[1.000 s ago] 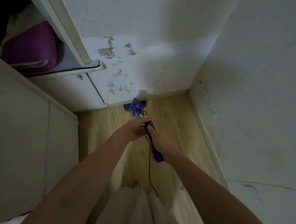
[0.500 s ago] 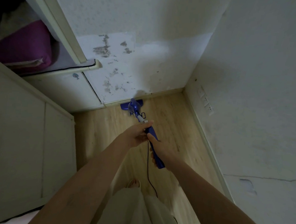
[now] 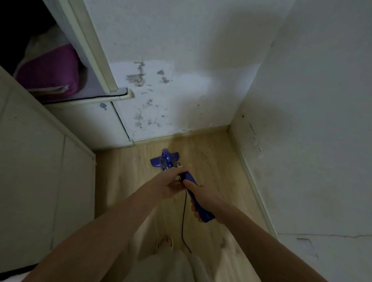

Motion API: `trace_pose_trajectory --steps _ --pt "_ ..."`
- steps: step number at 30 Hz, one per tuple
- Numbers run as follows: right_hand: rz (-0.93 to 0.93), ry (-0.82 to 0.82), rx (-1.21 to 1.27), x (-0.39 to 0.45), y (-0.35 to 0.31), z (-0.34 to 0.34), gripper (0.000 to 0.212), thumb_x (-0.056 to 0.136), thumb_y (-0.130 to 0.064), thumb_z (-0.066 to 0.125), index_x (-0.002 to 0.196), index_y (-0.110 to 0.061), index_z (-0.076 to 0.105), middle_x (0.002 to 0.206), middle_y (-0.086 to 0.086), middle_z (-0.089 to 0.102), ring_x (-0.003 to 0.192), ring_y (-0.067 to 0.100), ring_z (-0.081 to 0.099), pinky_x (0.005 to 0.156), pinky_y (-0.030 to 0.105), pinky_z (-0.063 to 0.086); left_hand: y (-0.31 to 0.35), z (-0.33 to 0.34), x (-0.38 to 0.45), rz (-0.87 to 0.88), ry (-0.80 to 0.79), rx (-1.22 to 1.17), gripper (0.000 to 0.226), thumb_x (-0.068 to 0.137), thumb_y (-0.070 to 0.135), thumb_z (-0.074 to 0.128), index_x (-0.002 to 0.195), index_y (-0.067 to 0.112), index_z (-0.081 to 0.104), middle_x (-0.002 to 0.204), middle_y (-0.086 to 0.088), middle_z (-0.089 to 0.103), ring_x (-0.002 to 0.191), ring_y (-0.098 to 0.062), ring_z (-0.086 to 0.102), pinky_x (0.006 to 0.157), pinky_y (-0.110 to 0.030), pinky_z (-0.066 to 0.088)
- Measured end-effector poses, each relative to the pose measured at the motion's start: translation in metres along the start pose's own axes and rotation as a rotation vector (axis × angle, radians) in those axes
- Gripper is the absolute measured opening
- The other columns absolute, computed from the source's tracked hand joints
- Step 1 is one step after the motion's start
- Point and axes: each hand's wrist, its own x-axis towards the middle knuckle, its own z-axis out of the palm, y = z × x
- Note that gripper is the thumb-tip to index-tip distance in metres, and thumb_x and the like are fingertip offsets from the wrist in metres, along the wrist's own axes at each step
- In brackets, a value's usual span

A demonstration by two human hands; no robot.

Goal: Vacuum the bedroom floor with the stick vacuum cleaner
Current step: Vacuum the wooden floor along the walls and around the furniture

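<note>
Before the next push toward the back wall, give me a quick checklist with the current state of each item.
1. Right hand grips the vacuum handle: ok.
2. Left hand holds the stick farther forward: ok.
3. Vacuum head flat on the floor: cannot tell, the view is from above.
4. Room ahead: ok, bare floor lies between the head and the baseboard.
5. Cord clear of the feet: not ok, it hangs from the handle and trails beside the foot.
6. Sides clear: ok, cabinet stands apart on the left, the wall on the right.
</note>
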Motion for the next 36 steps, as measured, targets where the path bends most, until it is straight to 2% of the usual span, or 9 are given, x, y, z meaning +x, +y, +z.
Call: trace_pose_trajectory --steps 6,13,16,19,22,27,32,34,36 --pt "0.011 -0.027 -0.052 0.030 -0.020 -0.003 0.050 0.093 -0.061 0.047 0.079 -0.013 0.051 0.063 0.002 0.056 0.045 0.011 0.051 0.044 0.022 0.043 0.019 -0.006 0.013 0.054 0.069 -0.087 0.032 0.086 0.010 0.068 0.115 0.005 0.054 0.098 -0.013 0.058 0.082 -0.022 0.060 0.052 -0.026 0.057" --pt "-0.023 0.016 0.130 0.072 -0.049 0.047 0.051 0.092 -0.058 0.050 0.088 -0.008 0.054 0.061 0.003 0.057 0.044 0.013 0.053 0.043 0.022 0.045 0.066 -0.046 0.032 0.023 0.099 0.004 0.035 0.085 0.014 0.071 0.115 0.005 0.055 0.091 -0.013 0.060 0.077 -0.024 0.061 0.052 -0.027 0.055" --pt "-0.051 0.057 0.253 0.079 -0.065 0.082 0.050 0.094 -0.053 0.051 0.096 -0.004 0.056 0.062 0.005 0.057 0.047 0.015 0.054 0.047 0.026 0.047 0.090 -0.070 0.030 0.004 0.104 0.098 0.037 0.084 0.014 0.072 0.115 0.004 0.055 0.091 -0.014 0.060 0.078 -0.024 0.061 0.063 -0.032 0.056" --pt "-0.068 0.082 0.266 0.079 -0.072 0.114 0.045 0.095 -0.052 0.050 0.090 -0.008 0.056 0.060 0.003 0.057 0.046 0.014 0.054 0.050 0.027 0.047 0.103 -0.102 0.023 -0.011 0.068 0.140 0.046 0.079 0.015 0.076 0.118 0.001 0.057 0.095 -0.016 0.062 0.084 -0.026 0.062 0.080 -0.038 0.055" --pt "-0.060 0.083 0.253 0.080 -0.079 0.132 0.045 0.095 -0.053 0.049 0.085 -0.010 0.055 0.061 0.003 0.057 0.047 0.014 0.054 0.050 0.027 0.047 0.106 -0.117 0.015 0.013 0.036 0.174 0.038 0.080 0.019 0.074 0.111 0.002 0.059 0.092 -0.014 0.063 0.082 -0.025 0.063 0.078 -0.036 0.056" --pt "-0.086 0.043 0.276 0.082 -0.097 0.137 0.043 0.098 -0.048 0.046 0.093 -0.006 0.054 0.062 0.006 0.055 0.049 0.016 0.053 0.047 0.027 0.047 0.113 -0.117 0.010 0.105 0.031 0.077 0.031 0.088 0.017 0.066 0.113 0.001 0.056 0.084 -0.012 0.060 0.074 -0.022 0.058 0.080 -0.035 0.051" --pt "-0.083 0.045 0.197 0.077 -0.091 0.127 0.041 0.098 -0.045 0.047 0.091 -0.005 0.050 0.060 0.006 0.049 0.045 0.016 0.048 0.042 0.024 0.043 0.106 -0.120 0.016 0.063 0.039 0.104 0.033 0.087 0.018 0.070 0.112 0.002 0.057 0.092 -0.015 0.063 0.081 -0.025 0.062 0.090 -0.039 0.052" --pt "-0.106 0.078 0.052 0.076 -0.082 0.121 0.043 0.099 -0.047 0.044 0.082 -0.008 0.049 0.060 0.004 0.049 0.046 0.016 0.047 0.047 0.025 0.044 0.097 -0.117 0.020 0.042 0.047 0.105 0.041 0.085 0.019 0.072 0.117 0.001 0.055 0.091 -0.016 0.064 0.079 -0.025 0.065 0.082 -0.036 0.056" --pt "-0.107 0.134 -0.074 0.076 -0.075 0.111 0.045 0.098 -0.051 0.044 0.076 -0.012 0.048 0.059 0.002 0.050 0.047 0.015 0.048 0.051 0.027 0.044 0.087 -0.106 0.022 0.053 0.073 0.099 0.042 0.084 0.018 0.072 0.119 0.001 0.055 0.088 -0.014 0.065 0.072 -0.023 0.065 0.063 -0.029 0.056"
